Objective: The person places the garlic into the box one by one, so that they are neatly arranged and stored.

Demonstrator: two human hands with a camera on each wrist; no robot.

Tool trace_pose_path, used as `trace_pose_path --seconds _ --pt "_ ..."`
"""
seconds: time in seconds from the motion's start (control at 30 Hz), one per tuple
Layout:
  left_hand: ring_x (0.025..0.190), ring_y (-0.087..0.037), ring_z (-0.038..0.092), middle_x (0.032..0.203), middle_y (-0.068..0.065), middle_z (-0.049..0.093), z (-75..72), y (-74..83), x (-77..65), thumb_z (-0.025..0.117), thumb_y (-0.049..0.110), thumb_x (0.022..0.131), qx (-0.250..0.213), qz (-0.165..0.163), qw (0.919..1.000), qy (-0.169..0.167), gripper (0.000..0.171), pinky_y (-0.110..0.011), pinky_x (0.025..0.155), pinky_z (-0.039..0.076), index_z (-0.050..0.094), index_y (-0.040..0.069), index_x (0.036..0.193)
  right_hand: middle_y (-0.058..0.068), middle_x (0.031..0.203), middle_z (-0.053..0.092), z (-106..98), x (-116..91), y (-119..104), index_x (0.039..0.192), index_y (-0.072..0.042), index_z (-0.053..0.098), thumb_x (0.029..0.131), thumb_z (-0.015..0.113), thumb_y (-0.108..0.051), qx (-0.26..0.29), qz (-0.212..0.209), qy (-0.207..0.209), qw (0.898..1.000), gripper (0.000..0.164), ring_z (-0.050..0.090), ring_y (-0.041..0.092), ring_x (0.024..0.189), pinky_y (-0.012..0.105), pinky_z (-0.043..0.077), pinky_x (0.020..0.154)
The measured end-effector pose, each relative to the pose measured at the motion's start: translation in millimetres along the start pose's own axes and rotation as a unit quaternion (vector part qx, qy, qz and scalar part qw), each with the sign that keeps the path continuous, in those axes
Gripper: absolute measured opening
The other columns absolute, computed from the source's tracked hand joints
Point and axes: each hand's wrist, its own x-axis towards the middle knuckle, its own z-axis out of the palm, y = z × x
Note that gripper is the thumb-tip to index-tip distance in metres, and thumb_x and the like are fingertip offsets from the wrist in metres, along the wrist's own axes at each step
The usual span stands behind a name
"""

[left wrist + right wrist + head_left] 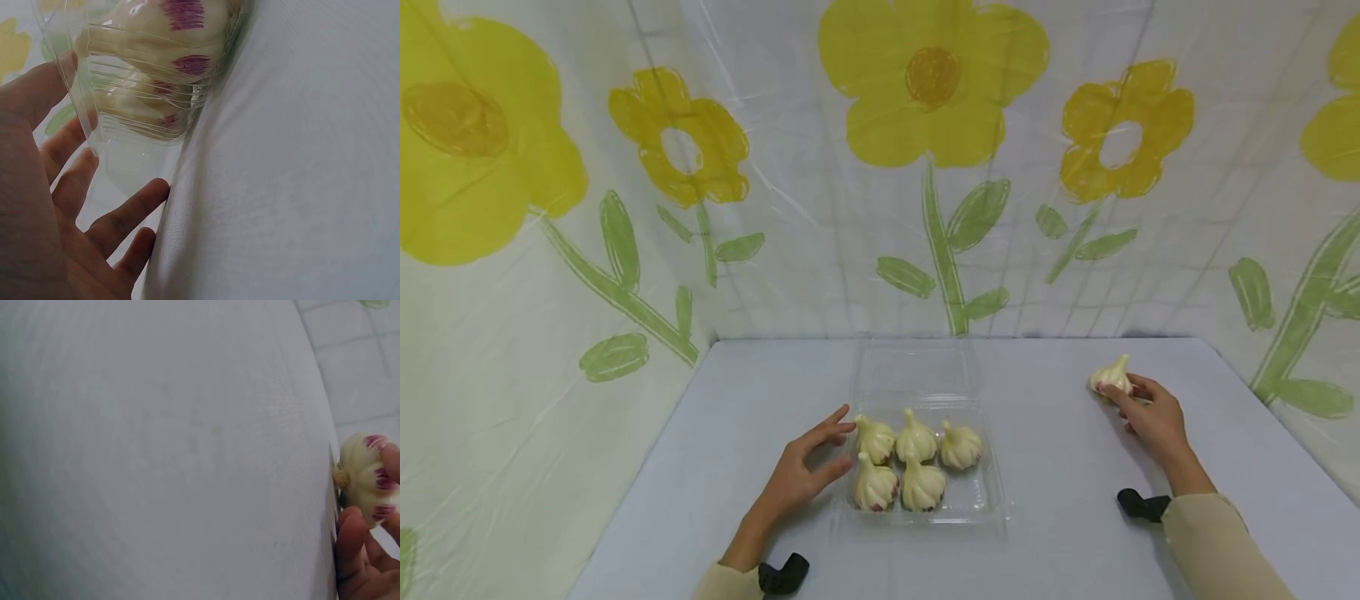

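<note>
A clear plastic clamshell box [958, 500] stands with its lid [915, 371] folded back. Inside it are several garlic bulbs [922, 486], three along the back and two in front at the left and middle. My left hand [805, 467] is at the box's left side, fingers spread and fairly straight, with fingertips right at the rim [78, 106]. Over at the right, my right hand [1157, 421] pinches another garlic bulb [1111, 377] between thumb and fingers. In the right wrist view this bulb [362, 478] shows purple streaks and its root end, close over the tabletop.
The pale tabletop [1052, 467] reaches back to a white curtain [805, 250] printed with yellow flowers. Curtains also hang at the left and right sides. Black wrist straps [784, 573] sit on both forearms below beige sleeves [1217, 542].
</note>
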Motion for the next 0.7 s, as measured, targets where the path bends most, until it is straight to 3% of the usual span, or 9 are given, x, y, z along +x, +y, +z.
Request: trace_pose_path --seconds 0.53,0.7 --pt "0.113 -0.029 0.068 0.159 -0.010 0.046 1.0 3.6 -0.4 0.073 0.016 0.094 0.006 -0.005 1.0000 0.001 0.043 -0.043 0.105 0.048 0.064 0.015 0.136 0.014 0.133 0.050 -0.2 -4.3 -0.4 0.156 -0.001 0.036 0.094 0.065 -0.057 0.007 -0.003 -0.001 1.000 0.088 0.055 -0.002 0.072 0.023 0.053 0.059" --pt "0.112 -0.029 0.068 0.159 -0.010 0.046 0.6 3.7 0.4 0.074 0.014 0.093 0.004 0.002 1.0000 0.001 0.044 -0.042 0.105 0.048 0.064 0.016 0.136 0.002 0.122 0.053 -0.1 -4.4 -1.5 0.155 -0.002 0.038 0.093 0.067 -0.056 0.024 -0.002 0.007 1.000 0.087 0.056 -0.002 0.071 0.022 0.053 0.060"
